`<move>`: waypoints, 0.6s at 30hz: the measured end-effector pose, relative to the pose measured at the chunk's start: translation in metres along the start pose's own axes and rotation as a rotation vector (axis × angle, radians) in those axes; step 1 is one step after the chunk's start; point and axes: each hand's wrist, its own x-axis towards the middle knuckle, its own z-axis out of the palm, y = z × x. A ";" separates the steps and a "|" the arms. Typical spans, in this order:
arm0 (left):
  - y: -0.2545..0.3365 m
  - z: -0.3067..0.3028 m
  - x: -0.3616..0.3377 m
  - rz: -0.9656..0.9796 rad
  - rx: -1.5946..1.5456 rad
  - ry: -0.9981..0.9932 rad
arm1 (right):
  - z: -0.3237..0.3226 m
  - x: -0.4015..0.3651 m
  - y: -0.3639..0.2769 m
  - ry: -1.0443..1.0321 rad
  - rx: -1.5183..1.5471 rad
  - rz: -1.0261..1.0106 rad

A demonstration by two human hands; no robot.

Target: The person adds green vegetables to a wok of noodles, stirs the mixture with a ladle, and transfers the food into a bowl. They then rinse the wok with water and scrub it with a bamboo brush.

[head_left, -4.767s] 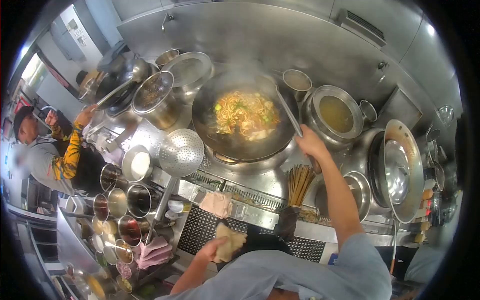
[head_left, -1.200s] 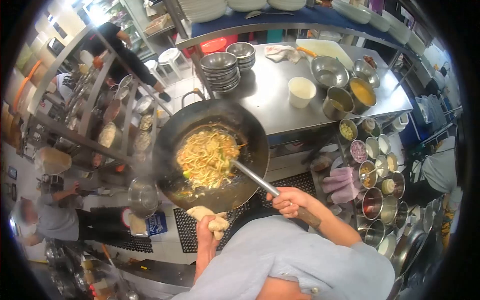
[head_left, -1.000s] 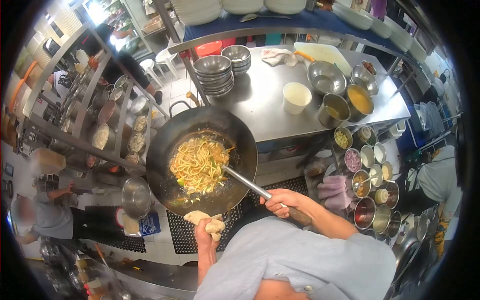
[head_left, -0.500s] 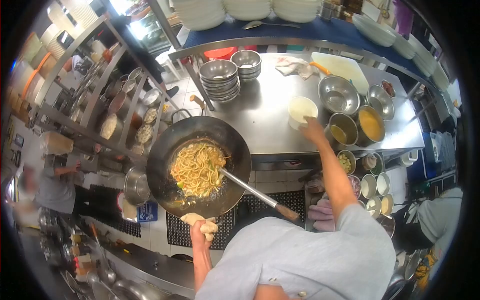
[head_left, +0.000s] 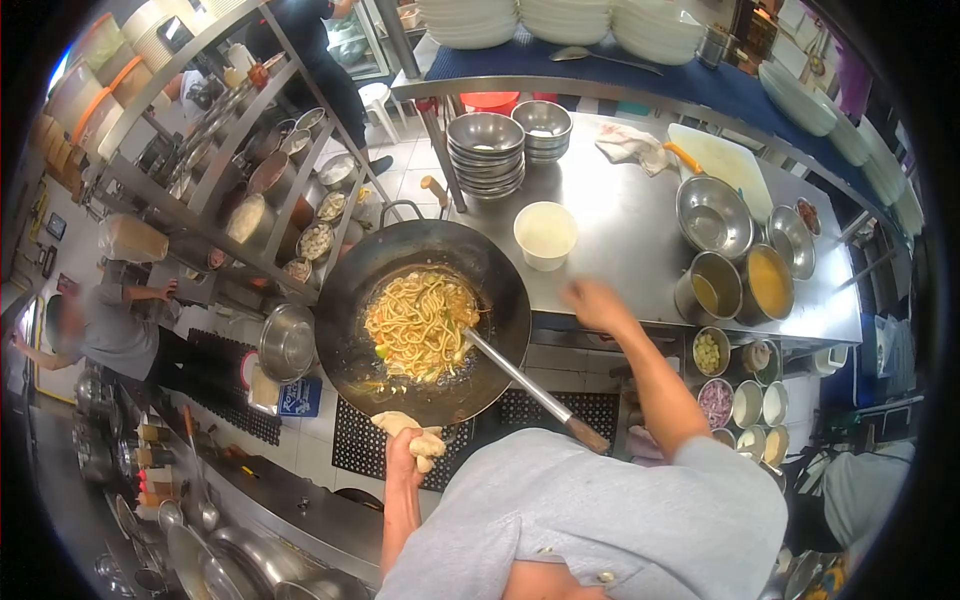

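My left hand (head_left: pixel 402 453) is closed round a folded cloth (head_left: pixel 408 427) at the near rim of a big dark wok (head_left: pixel 345 310); the handle under the cloth is hidden. Thick noodles (head_left: pixel 415 322) with bits of vegetable fill the middle of the wok. A ladle or spatula with a long metal shaft (head_left: pixel 515 375) and wooden grip (head_left: pixel 587 435) leans out over the wok's right side, its head buried in the food. Slightly blurred, my right hand (head_left: pixel 598 303) hangs empty near the counter's front edge, its fingers apart. A white tub (head_left: pixel 546 262) stands just beyond it.
Stacked steel bowls (head_left: pixel 486 165) stand at the back of the steel counter (head_left: pixel 610 235). To the right are a steel mixing bowl (head_left: pixel 714 215), pots of sauce (head_left: pixel 770 285) and ingredient tins (head_left: pixel 715 400). Plates line the shelf (head_left: pixel 560 85) above. Another person (head_left: pixel 110 330) is at far left.
The white tub has moved left along the counter towards the wok, and my right hand has let go and drawn back towards me. My left hand still grips the cloth. The view has shifted.
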 end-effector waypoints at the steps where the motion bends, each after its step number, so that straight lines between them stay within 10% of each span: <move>1: 0.000 -0.003 0.000 -0.011 0.004 0.003 | 0.005 -0.029 -0.003 -0.396 0.349 0.087; 7: 0.005 -0.005 0.001 -0.038 -0.039 0.002 | 0.062 -0.104 -0.064 -0.947 1.431 0.514; 18: 0.022 0.032 -0.035 0.018 -0.149 0.086 | -0.034 -0.108 -0.114 -0.851 1.534 0.551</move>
